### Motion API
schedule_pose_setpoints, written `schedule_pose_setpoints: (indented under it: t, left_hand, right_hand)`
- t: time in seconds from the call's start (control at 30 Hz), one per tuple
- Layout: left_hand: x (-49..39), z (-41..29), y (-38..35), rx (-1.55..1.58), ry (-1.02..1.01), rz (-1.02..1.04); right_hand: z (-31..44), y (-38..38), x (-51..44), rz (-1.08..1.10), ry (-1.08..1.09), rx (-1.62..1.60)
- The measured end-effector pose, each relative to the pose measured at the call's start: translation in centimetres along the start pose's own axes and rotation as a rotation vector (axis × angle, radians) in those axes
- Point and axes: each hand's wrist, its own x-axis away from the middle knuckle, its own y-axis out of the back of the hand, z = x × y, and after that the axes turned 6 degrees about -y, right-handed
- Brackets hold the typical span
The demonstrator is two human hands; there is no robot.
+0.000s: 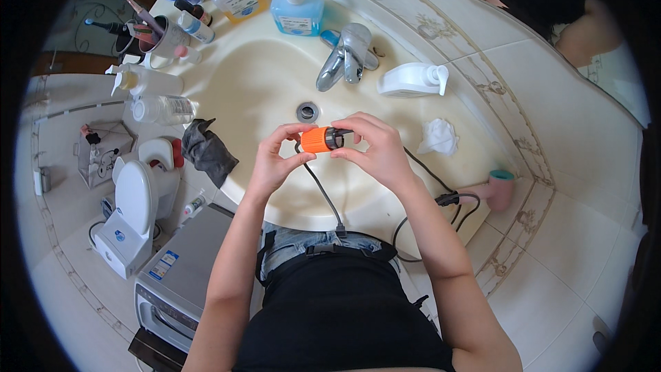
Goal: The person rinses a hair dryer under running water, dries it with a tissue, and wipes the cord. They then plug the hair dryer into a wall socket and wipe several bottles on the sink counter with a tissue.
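Note:
Above the cream washbasin, I hold an orange ribbed cylinder with a dark, partly see-through end. My left hand pinches its orange side between thumb and fingers. At the dark end, my right hand has its fingertips and thumb around the piece, by a short black rod or cord. A black cable runs from behind my left fingers to the basin's front rim, where it meets a small black connector at my waist. The drain lies just beyond the cylinder.
A chrome faucet stands behind the basin, near a blue soap bottle and a white pump bottle. To the right are crumpled white tissue and a pink hair dryer with its cord. A dark cloth drapes over the left rim.

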Motion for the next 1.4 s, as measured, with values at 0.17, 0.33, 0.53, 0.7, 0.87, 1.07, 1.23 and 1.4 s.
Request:
schedule_pose_setpoints:
  t: [0.17,0.33,0.53,0.7,0.87,1.07,1.23,1.4]
  left_hand:
    - [0.0,0.1,-0.3,0.027,-0.008,-0.027]
    - [0.1,0.9,0.0,0.041,0.018,-0.024]
    - [1.1,3.4,0.4,0.206,0.212,-0.050]
    - [2.4,6.0,-0.2,0.187,0.413,-0.096]
    - [3.6,10.1,-0.2,-0.117,0.561,-0.080]
    - [2.9,10.4,-0.6,-0.177,0.498,-0.076]
    - [1.9,6.6,-0.4,-0.133,0.475,0.092]
    - [2.4,2.8,-1.5,0.190,0.524,-0.025]
  right_hand:
    - [-0.2,-0.2,-0.5,0.033,-0.055,-0.023]
    - [-0.1,0.7,-0.4,0.041,-0.136,-0.101]
    - [-3.6,1.3,0.5,-0.057,-0.237,-0.227]
    - [-6.9,0.6,1.6,-0.001,-0.391,-0.024]
    - [-10.4,-1.6,2.8,0.084,-0.355,0.261]
    - [-8.9,-1.1,3.8,-0.067,-0.207,0.416]
    - [-7.5,0.0,4.7,-0.138,-0.193,0.382]
    - [-7.3,-1.5,4.8,-0.216,-0.175,0.418]
